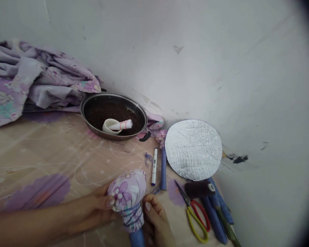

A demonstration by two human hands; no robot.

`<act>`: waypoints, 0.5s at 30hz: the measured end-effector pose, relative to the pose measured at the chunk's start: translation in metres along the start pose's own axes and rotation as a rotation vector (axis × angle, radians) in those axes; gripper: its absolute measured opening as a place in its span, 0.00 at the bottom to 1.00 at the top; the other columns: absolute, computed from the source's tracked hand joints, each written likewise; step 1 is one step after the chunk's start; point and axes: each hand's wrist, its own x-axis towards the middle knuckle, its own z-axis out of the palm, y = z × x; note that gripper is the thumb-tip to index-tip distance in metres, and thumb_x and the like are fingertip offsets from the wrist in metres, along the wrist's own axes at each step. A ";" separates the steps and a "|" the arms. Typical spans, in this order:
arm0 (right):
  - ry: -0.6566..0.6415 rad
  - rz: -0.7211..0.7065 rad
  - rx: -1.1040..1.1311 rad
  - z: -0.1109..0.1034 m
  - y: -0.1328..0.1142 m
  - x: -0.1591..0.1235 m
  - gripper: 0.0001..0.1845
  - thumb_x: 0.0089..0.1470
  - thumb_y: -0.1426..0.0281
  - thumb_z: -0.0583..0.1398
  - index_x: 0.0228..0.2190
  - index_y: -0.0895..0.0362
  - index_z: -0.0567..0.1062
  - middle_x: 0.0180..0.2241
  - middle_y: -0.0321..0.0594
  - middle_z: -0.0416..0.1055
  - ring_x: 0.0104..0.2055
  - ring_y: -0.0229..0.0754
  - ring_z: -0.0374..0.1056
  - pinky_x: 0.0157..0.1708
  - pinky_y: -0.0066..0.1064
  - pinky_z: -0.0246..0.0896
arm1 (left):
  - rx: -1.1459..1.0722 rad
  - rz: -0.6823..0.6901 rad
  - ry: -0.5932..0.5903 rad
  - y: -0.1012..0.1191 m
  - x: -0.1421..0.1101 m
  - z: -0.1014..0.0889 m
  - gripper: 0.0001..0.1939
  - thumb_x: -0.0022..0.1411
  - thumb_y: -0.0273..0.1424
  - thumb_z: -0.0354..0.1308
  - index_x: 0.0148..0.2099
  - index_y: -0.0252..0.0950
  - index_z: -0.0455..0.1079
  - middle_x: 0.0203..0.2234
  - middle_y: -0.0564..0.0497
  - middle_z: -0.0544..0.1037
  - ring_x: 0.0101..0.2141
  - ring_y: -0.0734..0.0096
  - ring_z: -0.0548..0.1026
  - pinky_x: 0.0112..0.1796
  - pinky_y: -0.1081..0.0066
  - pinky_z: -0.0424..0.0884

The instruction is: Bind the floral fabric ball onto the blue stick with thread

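My left hand [99,206] is closed around the side of a stick with a padded, cloth-wrapped head [127,192], its thumb pressed on the floral fabric. Dark thread is wound about the gathered neck, and a blue-wrapped handle [136,239] runs down out of the frame. Close to the right of that neck is my right hand [156,218], thumb and fingers curled together; whatever lies between them is too small or hidden to make out. Beyond lies a white marker [154,167] next to a similar smaller cloth-headed stick [163,168].
Scissors [193,212] with red and yellow handles lie at right, beside a dark thread spool [198,189] and blue-wrapped sticks [213,219]. A silver foil disc [194,151] leans by the wall. Farther back are a pan [84,118] holding a small white bowl [108,127] and crumpled floral cloth [48,75].
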 end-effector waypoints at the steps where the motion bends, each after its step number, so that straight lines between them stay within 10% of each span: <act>1: -0.010 0.037 -0.001 0.000 -0.001 0.000 0.43 0.52 0.30 0.84 0.37 0.47 0.74 0.19 0.16 0.58 0.17 0.29 0.40 0.19 0.21 0.46 | 0.010 0.000 0.010 0.001 0.000 0.000 0.23 0.65 0.46 0.89 0.60 0.55 0.95 0.45 0.59 0.96 0.49 0.61 0.92 0.55 0.67 0.81; 15: -0.057 0.101 -0.163 -0.018 -0.001 -0.004 0.48 0.50 0.21 0.79 0.34 0.51 0.76 0.21 0.19 0.55 0.22 0.29 0.42 0.22 0.26 0.35 | 0.066 0.018 0.069 0.002 -0.004 -0.014 0.20 0.71 0.54 0.83 0.54 0.48 0.94 0.42 0.53 0.92 0.57 0.54 0.86 0.65 0.62 0.77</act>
